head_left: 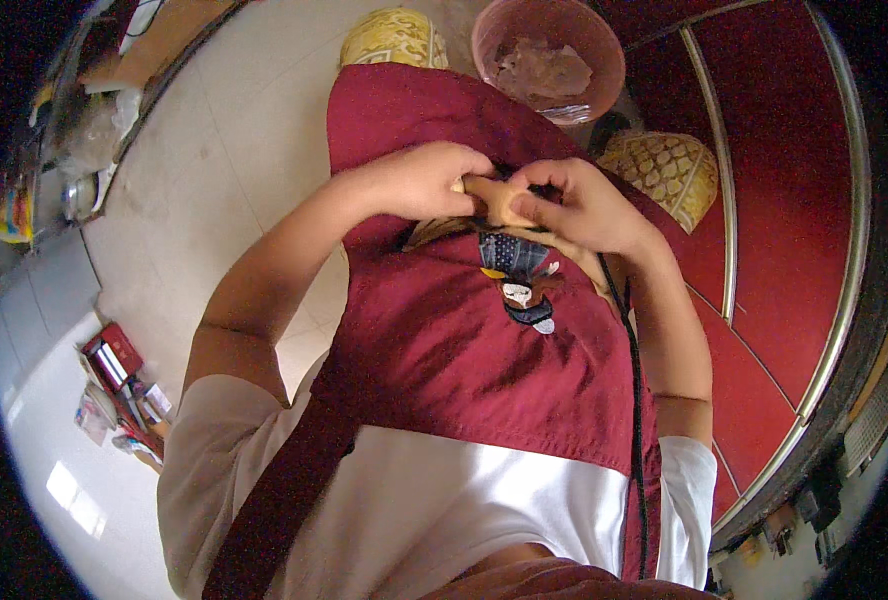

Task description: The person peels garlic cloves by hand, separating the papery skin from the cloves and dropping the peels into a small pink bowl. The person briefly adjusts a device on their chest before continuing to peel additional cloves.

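My left hand [426, 182] and my right hand [586, 208] meet in front of my body, over the dark red apron [434, 330]. Between them is a small, smooth, light brown thing [499, 198] whose kind I cannot make out. The left fingers curl round its left end. On its right side, the right thumb and fingers pinch it, hiding part of it. Just below the hands, the apron carries a patch [516, 270] with a cartoon figure and a tan-edged pocket.
A pink bin [484, 45] with crumpled clear plastic in it stands on the pale tiled floor [234, 130] ahead. Yellow patterned cloth [664, 175] shows beyond the apron. Red cabinet doors [789, 200] with metal strips line the right. At far left, goods sit on a shelf [124, 60].
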Available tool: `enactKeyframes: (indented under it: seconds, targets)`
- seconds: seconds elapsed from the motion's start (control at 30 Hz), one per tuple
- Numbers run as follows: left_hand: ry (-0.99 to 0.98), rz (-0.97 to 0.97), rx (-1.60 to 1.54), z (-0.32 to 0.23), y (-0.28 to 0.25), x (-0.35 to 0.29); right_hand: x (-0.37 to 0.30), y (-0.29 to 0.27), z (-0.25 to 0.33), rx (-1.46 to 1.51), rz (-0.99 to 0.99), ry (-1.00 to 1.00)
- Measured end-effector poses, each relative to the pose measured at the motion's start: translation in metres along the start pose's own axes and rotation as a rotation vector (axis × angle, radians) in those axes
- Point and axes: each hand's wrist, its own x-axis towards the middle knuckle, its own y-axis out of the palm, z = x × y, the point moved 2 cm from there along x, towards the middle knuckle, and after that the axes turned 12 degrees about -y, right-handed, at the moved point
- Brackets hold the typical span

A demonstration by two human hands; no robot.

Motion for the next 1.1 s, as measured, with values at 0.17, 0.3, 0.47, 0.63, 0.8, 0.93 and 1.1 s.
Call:
enactKeyframes:
  seconds: [0.17,0.3,0.47,0.63,0.8,0.93,1.1]
  targets:
    - [0.199,-0.212,-0.106,-0.018,0.013,-0.051,-0.023,0.010,0.037,-0.360,-0.146,-0.296]
    - [-0.102,0.118,-0.500,-0.020,0.005,-0.085,-0.035,0.011,0.048,-0.208,-0.001,-0.305]
    - [-0.311,-0.127,0.279,-0.020,0.017,-0.088,-0.015,0.013,0.041,-0.202,0.011,0.133]
    - [-0.061,-0.015,-0.015,-0.012,0.029,-0.080,-0.009,0.026,0.046,-0.557,0.142,-0.090]
    - [-0.179,0.106,-0.464,-0.021,0.028,-0.084,-0.014,0.022,0.061,-0.346,0.234,-0.195]
    - [-0.239,-0.177,-0.306,-0.021,0.028,-0.068,-0.009,0.014,0.027,-0.358,-0.050,0.054]
    - [-0.283,-0.314,0.221,-0.050,0.024,-0.052,0.002,-0.002,0.019,-0.496,-0.107,0.094]
